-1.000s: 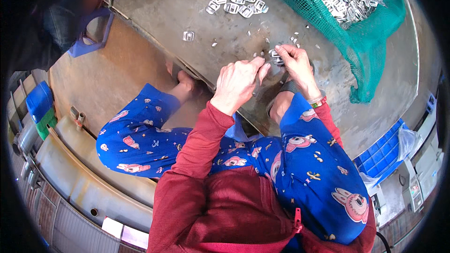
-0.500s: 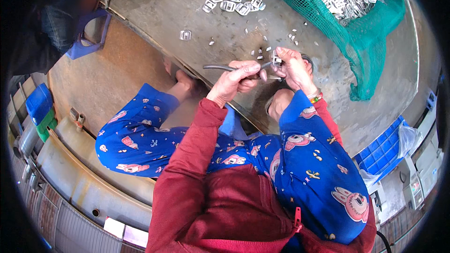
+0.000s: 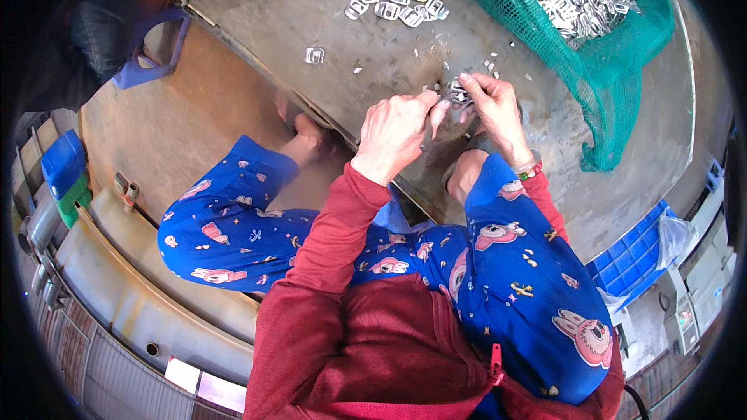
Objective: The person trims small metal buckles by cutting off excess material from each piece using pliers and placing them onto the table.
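Note:
My left hand [image 3: 395, 131] is closed around a slim dark hand tool [image 3: 426, 137], mostly hidden by the fingers, so its kind is unclear. Its working end meets a small silver metal buckle [image 3: 459, 93] pinched in my right hand [image 3: 492, 109]. Both hands are close together above the grey metal sheet [image 3: 327, 101]. Small metal bits [image 3: 415, 53] lie scattered just beyond them. Farther off is a loose group of flat silver buckles [image 3: 395, 1], with a single buckle [image 3: 314, 55] apart from it toward the left.
A green mesh sack [image 3: 615, 101] at the far right holds a heap of similar buckles [image 3: 580, 0]. Another person [image 3: 101, 31] sits at the upper left by a purple stool [image 3: 152, 62]. A blue crate [image 3: 634, 253] stands at the right. My knees flank the sheet's near edge.
My left hand has turned and moved slightly right, closer to the right hand. The tool's long dark handle no longer points out to the left. The view has shifted slightly.

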Tool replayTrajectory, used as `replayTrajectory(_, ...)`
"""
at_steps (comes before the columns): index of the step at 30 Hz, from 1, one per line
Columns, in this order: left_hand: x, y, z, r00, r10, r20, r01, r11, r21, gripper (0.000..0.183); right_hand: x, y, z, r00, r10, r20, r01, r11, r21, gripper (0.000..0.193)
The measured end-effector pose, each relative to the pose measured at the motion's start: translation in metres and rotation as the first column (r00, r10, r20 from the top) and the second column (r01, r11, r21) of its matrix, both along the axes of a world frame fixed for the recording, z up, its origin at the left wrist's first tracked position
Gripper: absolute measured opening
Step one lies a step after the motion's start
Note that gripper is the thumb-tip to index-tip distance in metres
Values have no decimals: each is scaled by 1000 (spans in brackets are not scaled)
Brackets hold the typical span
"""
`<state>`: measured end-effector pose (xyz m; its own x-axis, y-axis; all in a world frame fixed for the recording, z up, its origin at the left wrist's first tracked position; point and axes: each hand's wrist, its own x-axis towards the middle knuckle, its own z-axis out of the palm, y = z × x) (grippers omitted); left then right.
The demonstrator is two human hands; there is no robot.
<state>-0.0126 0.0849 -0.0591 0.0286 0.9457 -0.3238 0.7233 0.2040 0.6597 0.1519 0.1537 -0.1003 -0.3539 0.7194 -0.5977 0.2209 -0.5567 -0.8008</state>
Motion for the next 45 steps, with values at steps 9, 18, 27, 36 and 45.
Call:
replayTrajectory(9, -2, 0, -13, 392, 413, 822, 92, 871, -482, 25, 22, 10, -14, 883, -256, -393, 45, 880, -473, 24)
replayTrajectory(18, -19, -7, -14, 866, 407, 291, -359, 910, -207, 28, 31, 88, 112, 774, -517, 367, -286, 232, 930, 34)
replayTrajectory(27, -19, -13, -6, 858, 429, 282, -398, 903, -165, 25, -53, 85, -21, 850, 105, 517, -471, 592, 654, 32)
replayTrajectory(36, -23, -13, 2, 848, 408, 337, -437, 900, 10, 20, -49, 80, -72, 905, 122, 409, -344, 774, 531, 38)
replayTrajectory(45, -17, 22, 7, 980, 185, 73, -196, 962, 189, 14, -22, 48, 11, 966, 132, -221, -136, 991, -2, 39)
